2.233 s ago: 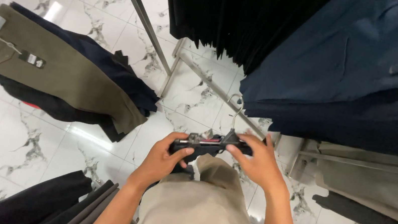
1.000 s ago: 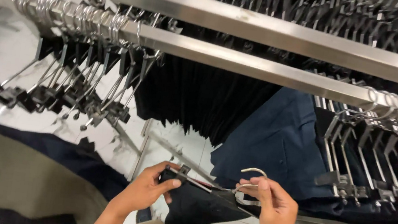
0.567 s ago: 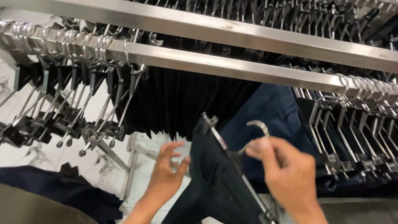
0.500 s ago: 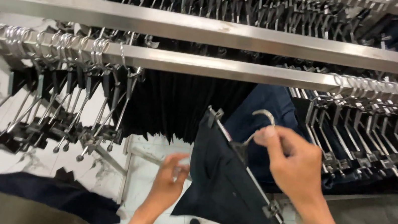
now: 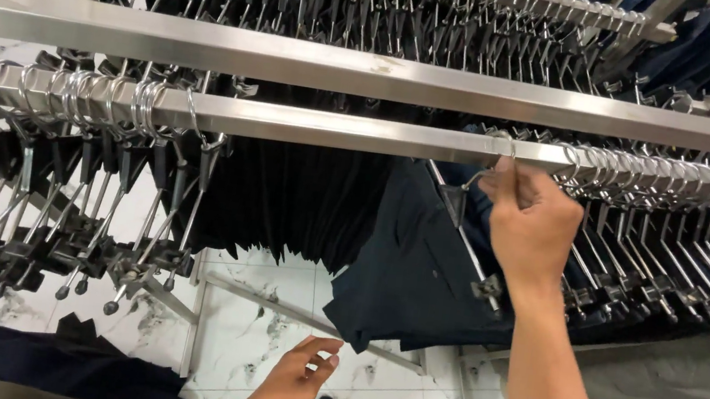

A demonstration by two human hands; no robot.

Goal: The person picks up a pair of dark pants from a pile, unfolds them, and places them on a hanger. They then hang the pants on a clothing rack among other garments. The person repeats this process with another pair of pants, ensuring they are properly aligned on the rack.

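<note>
Right hand [image 5: 532, 226] is up at the steel rail [image 5: 337, 128], fingers pinched narrow around the wire hook of a clip hanger [image 5: 467, 240] — the hook tip sits right at the rail, just above the fingertips, and it looks to be over the bar or just landing on it; cannot tell for sure whether it bears weight yet. The dark navy trousers [image 5: 408, 278] hang clipped to that hanger, below and to the left of the right hand, bar tilted down toward the wrist, cloth draping toward the floor. Left hand [image 5: 296, 382] is low, well below the trousers' hem, fingers loosely curled and holding nothing, near the bottom edge of the cloth but apart from it. Judged progress: garment is already clipped and lifted to rail height, so the hanging is nearly finished — what is left is seating the hook fully, letting go, and maybe levelling the hanger. To the left of the right hand, a bunch of empty clip hangers [image 5: 55, 217] hangs off the same rail; to its right, more hangers with dark garments [image 5: 663, 264]. A second rail [image 5: 371, 71] runs above the hand. White marble floor tiles [image 5: 258, 323] lie under the left hand.
</note>
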